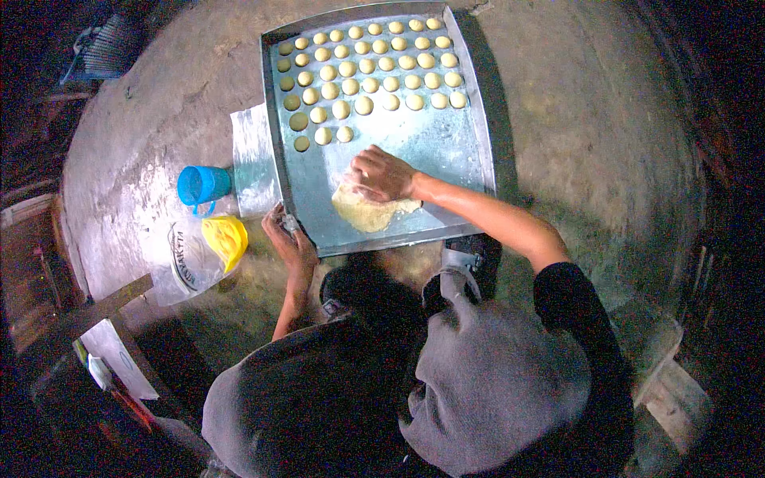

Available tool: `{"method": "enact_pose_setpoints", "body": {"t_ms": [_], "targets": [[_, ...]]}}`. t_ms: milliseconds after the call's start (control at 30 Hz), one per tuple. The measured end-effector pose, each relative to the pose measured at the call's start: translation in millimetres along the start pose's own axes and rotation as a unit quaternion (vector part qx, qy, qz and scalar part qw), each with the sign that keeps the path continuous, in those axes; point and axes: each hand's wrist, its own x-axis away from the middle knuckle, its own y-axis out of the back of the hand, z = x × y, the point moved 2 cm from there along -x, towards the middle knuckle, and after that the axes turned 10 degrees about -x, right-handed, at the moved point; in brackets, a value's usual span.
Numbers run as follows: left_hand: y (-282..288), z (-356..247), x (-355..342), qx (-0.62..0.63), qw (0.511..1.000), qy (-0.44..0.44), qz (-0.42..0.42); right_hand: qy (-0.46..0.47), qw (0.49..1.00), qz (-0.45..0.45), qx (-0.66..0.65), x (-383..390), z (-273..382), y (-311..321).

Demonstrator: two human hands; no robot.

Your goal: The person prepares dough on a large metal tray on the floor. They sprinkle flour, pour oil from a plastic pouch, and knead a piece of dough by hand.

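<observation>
A large rimmed metal tray [446, 163] lies on the floor in front of me. Rows of small round dough pieces [363, 106] fill its far half, with a few more at the left. At the tray's near end spreads a flat sheet of pale dough [370, 217], uneven at its edges. Over this sheet's upper part my right hand [384, 174] presses down, its fingers curled and closed; whatever they hold is hidden. My left hand [293, 239] grips the tray's near left corner, fingers bent around the rim.
Left of the tray lie a pale flat sheet [253, 163], a blue plastic mug [204, 185] and a clear printed bag [179, 267] with a yellow piece [227, 241] beside it. A wooden bar [96, 312] stands at lower left. My knees [498, 374] are close to the tray's near edge.
</observation>
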Motion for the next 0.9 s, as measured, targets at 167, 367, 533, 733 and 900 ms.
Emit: {"method": "enact_pose_setpoints", "body": {"t_ms": [167,367,533,733,900], "targets": [[4.6,6.7,1.2,-0.006,1.000,0.014,-0.016,-0.061,0.987,-0.144,0.017,-27.8,-9.2,28.8],[-0.6,-8.6,-0.5,0.027,0.999,0.039,0.006,-0.068,0.995,-0.043,0.051,15.5,-3.1,-2.1],[2.7,-5.4,-0.7,-0.011,1.000,0.023,-0.002,-0.051,0.995,-0.054,0.066,2.5,5.5,6.8],[6.4,-8.1,-1.7,-0.019,0.999,0.038,-0.013,-0.110,0.986,-0.123,0.035,-22.7,27.9,20.6],[0.5,-3.7,-2.0,0.024,0.998,0.063,0.000,-0.130,0.984,-0.117,0.022,22.3,9.7,8.8]]}}
